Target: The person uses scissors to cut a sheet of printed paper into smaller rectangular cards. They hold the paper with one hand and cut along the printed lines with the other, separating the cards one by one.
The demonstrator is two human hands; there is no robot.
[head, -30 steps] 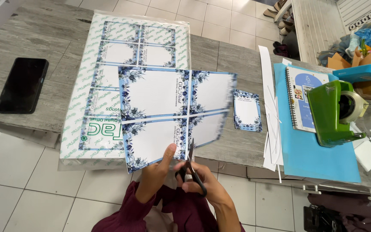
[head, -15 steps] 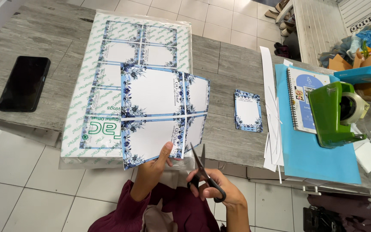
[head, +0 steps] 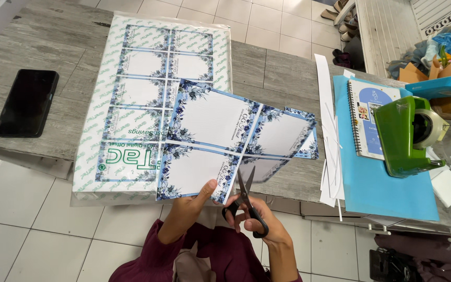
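Observation:
My left hand (head: 193,204) pinches the near edge of a printed sheet (head: 220,138) of white cards with blue floral borders, held above the table. In my right hand (head: 259,228) is a pair of black-handled scissors (head: 247,201), blades parted and pointing up at the sheet's lower edge between two cards. Under the sheet lies a wrapped stack of paper (head: 131,104) with another uncut printed sheet (head: 155,68) on top. A single cut card (head: 309,149) lies partly hidden behind the held sheet.
A black phone (head: 27,103) lies at the left on the grey table (head: 283,68). To the right are white paper strips (head: 327,120), a blue folder (head: 387,188), a spiral notebook (head: 369,117), a green tape dispenser (head: 408,136) and craft clutter.
The held sheet has swung and tilted to the right, now covering the cut card. The scissors moved up to the sheet's near edge with blades parted.

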